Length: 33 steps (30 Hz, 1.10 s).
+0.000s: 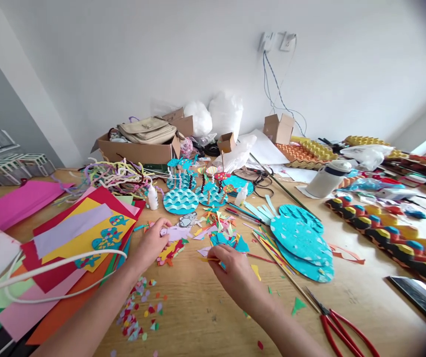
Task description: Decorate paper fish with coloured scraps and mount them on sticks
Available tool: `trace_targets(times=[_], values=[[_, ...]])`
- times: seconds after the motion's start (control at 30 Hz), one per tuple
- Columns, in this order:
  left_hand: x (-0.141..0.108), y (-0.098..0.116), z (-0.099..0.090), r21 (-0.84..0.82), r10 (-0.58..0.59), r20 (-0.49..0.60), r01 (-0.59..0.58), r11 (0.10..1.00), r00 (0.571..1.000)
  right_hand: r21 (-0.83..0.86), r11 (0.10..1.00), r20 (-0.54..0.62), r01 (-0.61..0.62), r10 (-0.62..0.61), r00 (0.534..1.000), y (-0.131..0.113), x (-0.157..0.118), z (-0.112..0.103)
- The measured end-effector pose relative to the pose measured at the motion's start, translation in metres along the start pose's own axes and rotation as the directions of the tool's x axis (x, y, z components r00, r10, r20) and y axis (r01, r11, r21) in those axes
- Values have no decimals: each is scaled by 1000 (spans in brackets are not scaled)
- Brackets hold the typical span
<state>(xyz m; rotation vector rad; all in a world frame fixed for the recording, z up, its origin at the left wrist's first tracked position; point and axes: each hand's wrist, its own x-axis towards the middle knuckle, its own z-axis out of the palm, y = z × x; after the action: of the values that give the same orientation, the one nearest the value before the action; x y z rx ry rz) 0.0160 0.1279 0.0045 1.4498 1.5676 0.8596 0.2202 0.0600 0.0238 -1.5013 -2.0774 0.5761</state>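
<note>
Pinching yellow strip (210, 259) | right hand (235, 270) grip | left hand (152, 243) on pink paper (177, 232)

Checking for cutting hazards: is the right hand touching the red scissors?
Apart. The head view shows the right hand at the paper scraps, with bare table between it and the red scissors.

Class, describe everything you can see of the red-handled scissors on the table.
The red-handled scissors lie flat on the wooden table at the lower right, apart from both hands. Two slim red handle loops, plastic by the look of them, run toward the bottom edge of the picture, where they are partly cut off. The short dark metal blades point up and left and look shut or nearly so. Their tips lie close to a thin wooden stick; whether they touch cannot be told.
</note>
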Motion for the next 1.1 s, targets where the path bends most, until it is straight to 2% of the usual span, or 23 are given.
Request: trace_targets(times=[0.07, 0.1, 0.13, 0.2, 0.27, 0.33, 0.37, 0.4, 0.47, 0.53, 0.57, 0.63, 0.67, 0.73, 0.87, 1.0, 1.1], values=[[2, -1, 2, 46, 0, 6, 0, 999, 1000, 175, 980, -1, -95, 97, 995, 3, -7, 5], [4, -1, 2, 67, 1, 9, -2, 998, 1000, 300, 940, 25, -164, 164, 986, 4, -9, 7], [5, 0, 3, 87, 3, 14, -5, 996, 1000, 438, 868, 65, -232, 227, 972, 5, -10, 10], [6, 0, 5, 123, 12, 23, -14, 992, 1000, 683, 655, 162, -324, 297, 941, 5, -11, 14], [7, 1, 6, 149, 20, 27, -23, 988, 999, 815, 469, 211, -340, 307, 928, 5, -12, 17], [9, 0, 7, 167, 23, 30, -27, 986, 999, 851, 408, 210, -330, 312, 927, 5, -13, 17], [10, -1, 7, 173, 21, 32, -26, 985, 999, 842, 433, 193, -323, 317, 928, 5, -14, 17], [11, -2, 7, 176, 18, 34, -24, 984, 999, 808, 501, 158, -310, 323, 933, 5, -15, 16], [13, -4, 6, 175, 11, 37, -18, 984, 999, 640, 733, 30, -231, 277, 960, 5, -20, 16], [16, -7, 5, 161, 4, 34, -9, 987, 999, 313, 948, -108, -54, 92, 990, 6, -27, 18], [17, -8, 5, 149, 1, 33, -6, 989, 999, 125, 991, -131, 52, -35, 991, 8, -32, 21], [19, -9, 4, 113, -1, 28, -2, 994, 1000, -176, 966, -72, 188, -203, 977, 12, -42, 29], [20, -8, 3, 89, 2, 24, -4, 996, 1000, -272, 936, -11, 224, -235, 972, 14, -47, 33], [22, -7, 2, 34, 15, 16, -15, 999, 1000, -361, 893, 115, 268, -242, 963, 15, -55, 38], [24, -1, -2, -70, 40, 5, -40, 997, 999, -281, 924, 291, 260, -176, 940, 2, -56, 22], [22, 8, -8, -165, 74, -27, -78, 983, 997, -219, 955, 325, 200, -121, 938, -14, -31, -1], [17, 17, -13, -224, 114, -58, -124, 967, 992, -242, 956, 299, 169, -92, 950, -15, 2, -1]])
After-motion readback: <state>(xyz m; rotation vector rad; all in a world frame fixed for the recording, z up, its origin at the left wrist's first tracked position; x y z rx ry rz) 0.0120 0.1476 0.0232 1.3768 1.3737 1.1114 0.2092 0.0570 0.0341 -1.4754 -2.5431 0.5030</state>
